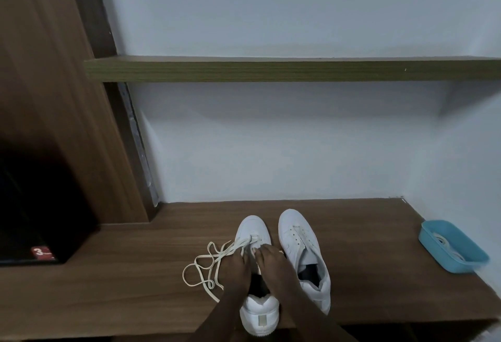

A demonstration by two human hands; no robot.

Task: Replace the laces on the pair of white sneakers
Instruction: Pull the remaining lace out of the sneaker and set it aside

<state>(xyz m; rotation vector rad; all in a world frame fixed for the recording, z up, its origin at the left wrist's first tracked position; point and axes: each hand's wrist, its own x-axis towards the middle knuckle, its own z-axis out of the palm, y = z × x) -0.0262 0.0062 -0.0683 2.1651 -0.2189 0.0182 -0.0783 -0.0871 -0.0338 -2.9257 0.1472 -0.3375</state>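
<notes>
Two white sneakers stand side by side on a wooden desk [366, 260], toes pointing away from me. The left sneaker [257, 312] has a cream lace [206, 263] threaded through its front eyelets, with long loose loops spilling onto the desk to its left. My left hand [235, 263] and my right hand [271, 256] both sit on this shoe's tongue area, fingertips at the lace; the exact grip is hidden. The right sneaker [301, 244] has bare eyelets and no lace.
A blue plastic tray [452, 246] holding more white laces sits at the desk's right edge. A wooden shelf [271, 70] runs along the white wall above. A tall wooden cabinet [54, 97] with a dark opening stands at the left.
</notes>
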